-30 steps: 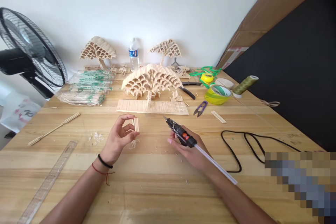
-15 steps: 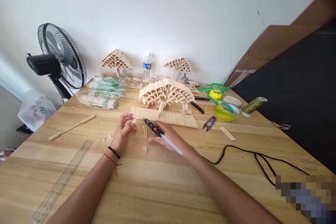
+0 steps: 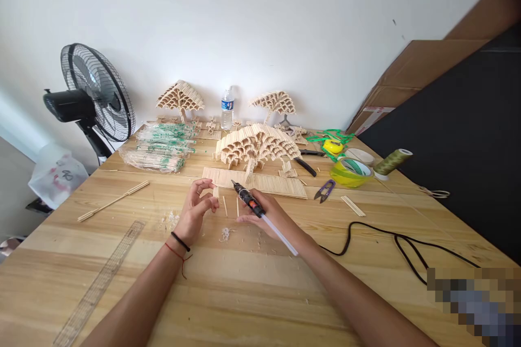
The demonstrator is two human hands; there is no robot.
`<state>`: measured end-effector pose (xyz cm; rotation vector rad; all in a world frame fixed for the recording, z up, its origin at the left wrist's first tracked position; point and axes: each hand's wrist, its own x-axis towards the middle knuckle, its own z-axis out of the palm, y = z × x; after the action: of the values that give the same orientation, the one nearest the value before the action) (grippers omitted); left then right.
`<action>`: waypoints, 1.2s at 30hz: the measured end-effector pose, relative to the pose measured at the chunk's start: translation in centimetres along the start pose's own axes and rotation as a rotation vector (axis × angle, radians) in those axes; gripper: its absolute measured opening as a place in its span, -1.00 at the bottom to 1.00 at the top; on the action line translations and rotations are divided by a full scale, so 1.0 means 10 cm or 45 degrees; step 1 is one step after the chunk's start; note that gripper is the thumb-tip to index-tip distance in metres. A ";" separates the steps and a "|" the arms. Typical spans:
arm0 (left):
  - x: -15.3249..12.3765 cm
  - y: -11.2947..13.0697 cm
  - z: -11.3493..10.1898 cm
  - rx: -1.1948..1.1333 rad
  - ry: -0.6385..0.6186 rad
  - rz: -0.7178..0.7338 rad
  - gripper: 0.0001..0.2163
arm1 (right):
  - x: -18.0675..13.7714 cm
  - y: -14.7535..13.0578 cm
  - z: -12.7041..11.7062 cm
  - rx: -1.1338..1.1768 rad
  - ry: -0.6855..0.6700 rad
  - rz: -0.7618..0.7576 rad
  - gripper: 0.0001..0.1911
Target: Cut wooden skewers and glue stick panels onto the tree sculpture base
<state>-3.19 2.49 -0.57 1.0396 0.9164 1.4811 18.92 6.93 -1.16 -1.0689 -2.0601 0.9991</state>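
Note:
My left hand [image 3: 199, 206] pinches a small piece of short wooden sticks [image 3: 216, 192] upright between thumb and fingers. My right hand [image 3: 266, 216] is wrapped round a black hot glue gun [image 3: 251, 202], its nozzle pointing up and left toward that piece but apart from it. A clear glue stick [image 3: 280, 234] runs out of the gun's back end. Between my hands are two thin sticks, a left one [image 3: 225, 206] and a right one [image 3: 237, 206] close by my right fingertips; whether they touch it I cannot tell. Behind stands a stick-built tree model [image 3: 257, 146] on a slatted base [image 3: 280, 186].
Left are a ruler [image 3: 100, 282], joined sticks [image 3: 114, 200], bagged sticks [image 3: 158, 152] and a fan [image 3: 97, 92]. Thread snips [image 3: 324, 191], yellow tape [image 3: 351, 173], a thread spool [image 3: 393, 164] and loose sticks [image 3: 353, 206] lie right. A black cord [image 3: 366, 224] crosses the table.
The glue gun's tip has moved right, away from the piece in my left hand. Of the two sticks between my hands, one now lies farther right, beside my right fingertips.

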 end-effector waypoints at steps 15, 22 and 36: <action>-0.43 -0.14 0.44 0.138 -0.564 -0.067 -0.51 | -0.89 -0.30 -0.18 0.702 0.343 0.151 -0.43; -0.47 -0.12 0.48 0.214 -0.559 -0.033 -0.50 | -0.95 -0.21 -0.17 0.736 0.272 0.151 -0.38; -0.47 -0.13 0.49 0.274 -0.610 -0.021 -0.47 | -1.00 -0.23 -0.19 0.688 0.255 0.202 -0.36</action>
<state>2.19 -1.92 -0.82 1.4621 0.7423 1.0615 24.35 -1.86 0.13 -0.9986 -1.4404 1.3658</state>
